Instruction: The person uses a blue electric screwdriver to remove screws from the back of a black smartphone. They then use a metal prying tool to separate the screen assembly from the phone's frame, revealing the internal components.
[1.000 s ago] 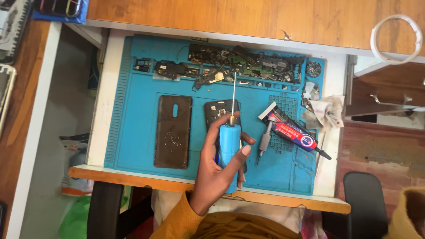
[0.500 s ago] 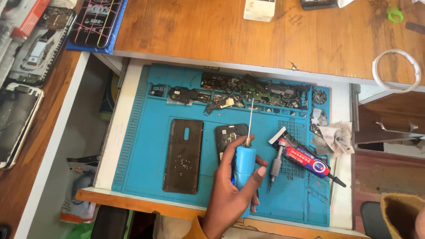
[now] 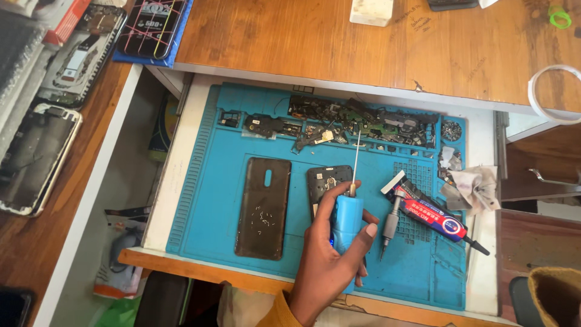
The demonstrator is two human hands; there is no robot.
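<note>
- Hand [image 3: 330, 260]: my one visible hand, which looks like my right, is wrapped around a blue electric screwdriver [image 3: 347, 219], the fingers pressed on its body and the thumb on the right side. My other hand is not in view.
- Screwdriver position: I hold it above the blue mat [image 3: 206, 181], near the front edge, with its thin long bit [image 3: 356, 163] pointing away from me, over the opened phone [image 3: 327, 184].
- Phone parts: the dark back cover [image 3: 263, 209] lies flat just left of the opened phone, and several tiny screws [image 3: 261, 216] are lying loose on it.
- Other things: a manual screwdriver [image 3: 388, 224] and a glue tube [image 3: 433, 216] lie just right of my hand; many small boards and parts [image 3: 363, 121] are along the far edge of the mat.
- Risk, in my judgement: the bit is thin, so it may slip on the phone board and scratch it if my grip tilts.
- Second risk: my wrist may brush the cover, and the loose screws would roll off.
</note>
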